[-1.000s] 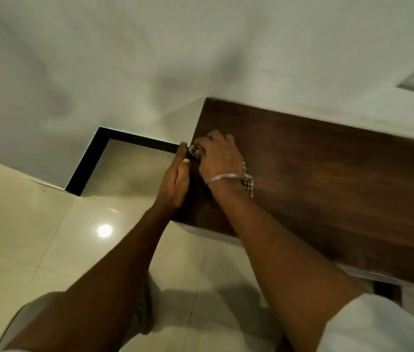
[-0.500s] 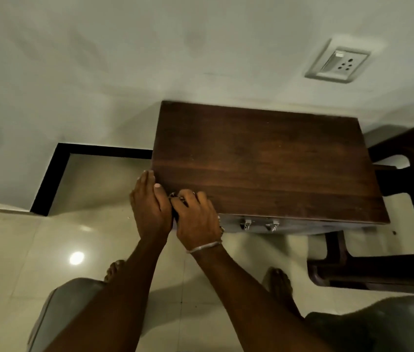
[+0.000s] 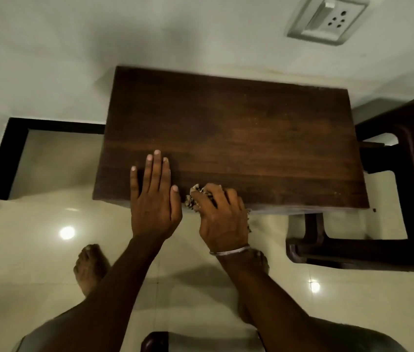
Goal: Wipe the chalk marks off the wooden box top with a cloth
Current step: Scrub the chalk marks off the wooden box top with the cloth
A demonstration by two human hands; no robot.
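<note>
My left hand (image 3: 153,199) lies flat, fingers spread, on the wooden box top (image 3: 231,141), whose long axis runs left to right across mid-frame. My right hand (image 3: 222,217) clenches the bunched cloth (image 3: 197,196) at the box's lower edge.

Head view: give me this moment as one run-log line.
left hand: flat, open on box top | right hand: gripping cloth at near edge | chalk marks: none clearly visible
</note>
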